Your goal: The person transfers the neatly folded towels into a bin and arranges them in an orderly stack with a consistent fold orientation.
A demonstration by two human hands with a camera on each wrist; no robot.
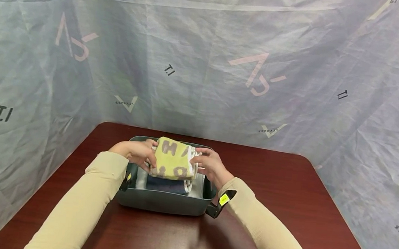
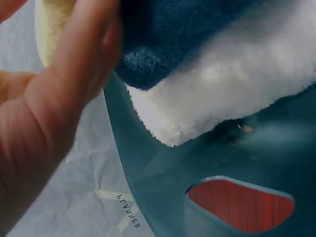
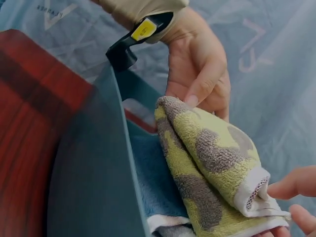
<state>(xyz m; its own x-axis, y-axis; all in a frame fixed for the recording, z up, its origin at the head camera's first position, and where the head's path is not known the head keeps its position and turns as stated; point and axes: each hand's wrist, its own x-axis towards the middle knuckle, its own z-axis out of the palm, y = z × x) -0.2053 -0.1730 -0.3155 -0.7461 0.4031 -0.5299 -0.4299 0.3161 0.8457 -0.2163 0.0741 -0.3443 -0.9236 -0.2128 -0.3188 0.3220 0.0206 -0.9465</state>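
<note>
A folded yellow-green towel [image 1: 173, 159] with grey-brown markings and white edging is held over a grey-blue bin [image 1: 164, 201]. The left hand [image 1: 140, 153] grips its left end, thumb on top in the right wrist view. At the opposite end, the right hand [image 1: 213, 164] pinches the white edge; only its fingers [image 3: 298, 182] show in the right wrist view. Beneath lies a folded navy towel [image 1: 165, 185], whose fuzzy blue corner [image 2: 148, 64] appears in the left wrist view. Under that is a white fluffy cloth [image 2: 207, 94]. The yellow-green towel partly hides both.
The bin stands on a dark red wooden table [image 1: 265, 181], with a handle hole [image 2: 242, 205] through its end wall. Grey printed sheeting [image 1: 205, 61] hangs behind and along the sides. Each wrist carries a black camera mount [image 1: 217, 207].
</note>
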